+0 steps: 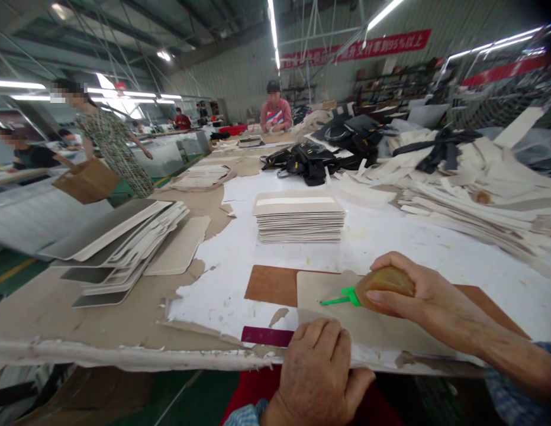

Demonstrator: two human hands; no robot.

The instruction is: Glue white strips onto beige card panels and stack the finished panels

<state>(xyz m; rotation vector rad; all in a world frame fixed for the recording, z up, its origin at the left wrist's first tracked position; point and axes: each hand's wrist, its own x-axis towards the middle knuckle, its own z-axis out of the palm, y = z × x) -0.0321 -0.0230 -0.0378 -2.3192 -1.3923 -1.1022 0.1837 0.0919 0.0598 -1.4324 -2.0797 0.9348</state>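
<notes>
bottle (385, 289) over beige panel (375, 330); left hand (317, 367) at table edge (124, 357)

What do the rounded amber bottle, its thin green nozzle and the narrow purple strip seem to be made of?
Rounded amber bottle, in the right hand: probably soft plastic, translucent-looking with a slight sheen.
Thin green nozzle: likely plastic, given its even, bright colour.
Narrow purple strip: flat, evenly coloured, smooth-looking; perhaps leather or plastic, but the view can't settle it.

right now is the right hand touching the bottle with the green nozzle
Touching: the head view shows the right hand wrapped around the amber bottle, thumb against its near side.
</notes>
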